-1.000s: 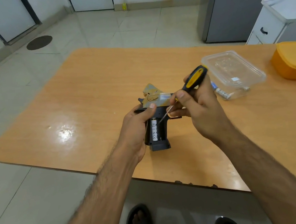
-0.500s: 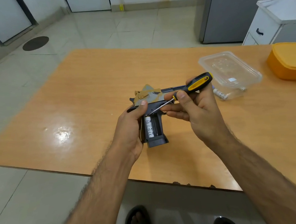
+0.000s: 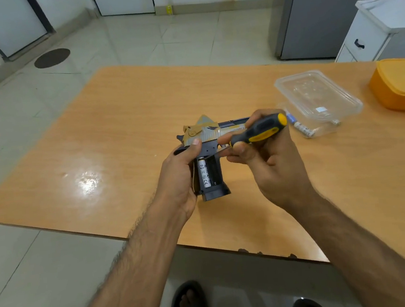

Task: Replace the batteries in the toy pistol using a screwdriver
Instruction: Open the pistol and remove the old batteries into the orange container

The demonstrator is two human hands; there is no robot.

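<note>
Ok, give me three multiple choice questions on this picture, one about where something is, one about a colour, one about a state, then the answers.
1. Where is the clear plastic container?
A. on the floor
B. on the table, to the person's right
C. in the left hand

2. What colours is the screwdriver handle?
A. black and yellow
B. red
C. all white

3. The toy pistol battery compartment is:
A. screwed shut
B. open and bare
C. open with a battery inside

Answers: B, it sits beside the orange box; A, seen in the right hand; C, a white cell shows.

I've got the toy pistol [image 3: 205,138] over the tabletop [image 3: 124,126]; clear container [image 3: 317,97] far right, batteries [image 3: 304,128] just beside it.
</note>
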